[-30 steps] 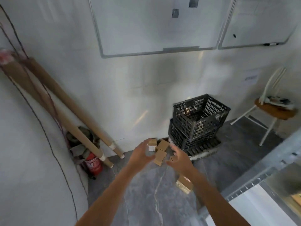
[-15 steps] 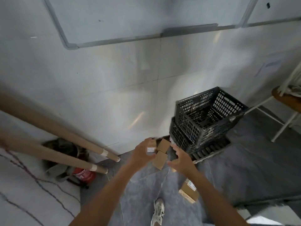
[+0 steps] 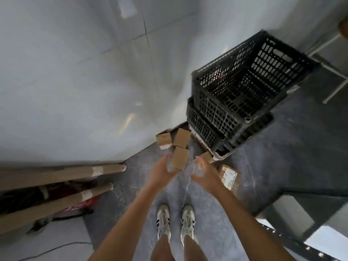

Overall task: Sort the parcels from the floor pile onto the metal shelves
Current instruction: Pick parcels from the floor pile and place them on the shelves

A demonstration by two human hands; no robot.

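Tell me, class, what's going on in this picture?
A person stands over a small pile of cardboard parcels on the floor, against the wall beside stacked black crates. Both hands reach down to the pile: the left hand is at the edge of the nearest parcel, though blur hides whether it grips; the right hand is open beside it. No parcel looks lifted yet.

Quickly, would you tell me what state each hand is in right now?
Left hand: at the cardboard parcel, blurred; grip cannot be told.
Right hand: open, holding nothing.
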